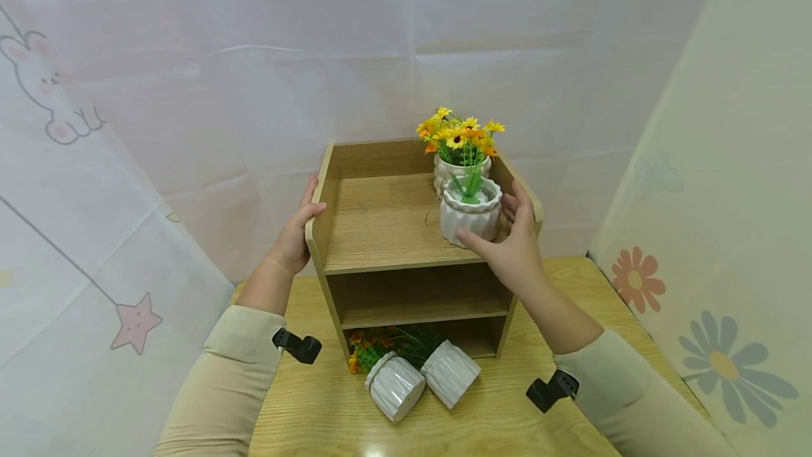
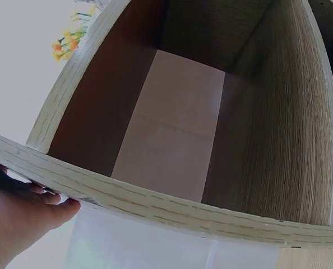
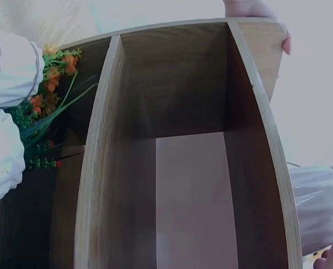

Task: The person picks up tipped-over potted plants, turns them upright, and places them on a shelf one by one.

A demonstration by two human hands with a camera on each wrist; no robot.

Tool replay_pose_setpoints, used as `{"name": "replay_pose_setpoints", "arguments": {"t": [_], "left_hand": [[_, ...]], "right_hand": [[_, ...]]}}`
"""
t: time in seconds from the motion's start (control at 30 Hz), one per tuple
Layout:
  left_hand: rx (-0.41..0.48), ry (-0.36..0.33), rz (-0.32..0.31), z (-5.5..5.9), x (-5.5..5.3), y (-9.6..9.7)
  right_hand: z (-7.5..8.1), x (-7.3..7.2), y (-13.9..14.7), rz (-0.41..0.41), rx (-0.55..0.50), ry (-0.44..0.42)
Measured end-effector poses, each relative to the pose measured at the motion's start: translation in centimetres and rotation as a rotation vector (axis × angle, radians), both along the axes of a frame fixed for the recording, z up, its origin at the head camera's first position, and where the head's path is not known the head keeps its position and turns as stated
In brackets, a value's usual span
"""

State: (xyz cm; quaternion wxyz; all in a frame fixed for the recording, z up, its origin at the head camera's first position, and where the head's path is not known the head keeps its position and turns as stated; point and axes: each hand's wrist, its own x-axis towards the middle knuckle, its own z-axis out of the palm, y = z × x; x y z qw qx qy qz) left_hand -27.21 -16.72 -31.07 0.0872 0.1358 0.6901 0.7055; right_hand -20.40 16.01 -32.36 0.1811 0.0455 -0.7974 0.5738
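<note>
A small wooden shelf unit (image 1: 380, 224) stands on the table. My left hand (image 1: 295, 231) holds the upper edge of its left side panel, thumb over the edge and fingers outside; the left wrist view shows that hand (image 2: 29, 218) against the panel. On the top board, near the right side, my right hand (image 1: 515, 242) grips a white ribbed flowerpot (image 1: 466, 219) with a green stem, thumb at the front and fingers on the right. Directly behind it is another white flowerpot (image 1: 444, 171) with yellow and orange flowers.
Two white flowerpots (image 1: 396, 386) (image 1: 452, 372) lie tipped over at the front of the bottom compartment, their flowers (image 1: 364, 355) pointing inward. The wooden table (image 1: 507, 429) carries the unit. A pale curtain (image 1: 254, 55) hangs behind, and printed cloths flank both sides.
</note>
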Motion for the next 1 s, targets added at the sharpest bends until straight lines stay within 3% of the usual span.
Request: {"name": "replay_pose_setpoints", "arguments": {"t": [0.6,1.0], "left_hand": [[-0.007,-0.014,0.003,0.0,0.1,-0.1],[0.006,-0.009,0.002,0.1,0.0,0.1]], "right_hand": [[-0.7,3.2,0.5,0.047,0.015,0.009],[-2.9,5.0,0.1,0.059,0.059,0.027]]}}
